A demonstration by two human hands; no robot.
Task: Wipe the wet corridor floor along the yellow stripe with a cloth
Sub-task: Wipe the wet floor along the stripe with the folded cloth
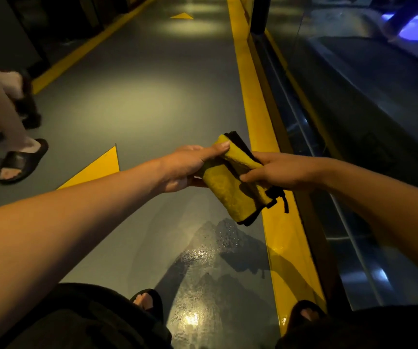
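A folded yellow cloth (230,187) with black edging hangs in the air above the grey corridor floor. My left hand (187,167) grips its upper left side, thumb pressed on top. My right hand (276,170) pinches its right edge. Below the cloth a wet, glistening patch (203,273) spreads over the floor between my two sandalled feet (147,301). The yellow stripe (258,117) runs along the right side of the floor, and its near part looks wet too.
Another person's legs in black sandals (22,159) stand at the left. A glass wall and metal rail (329,172) border the stripe on the right. Yellow triangles (97,170) mark the floor, and a second yellow stripe (77,54) runs along the left.
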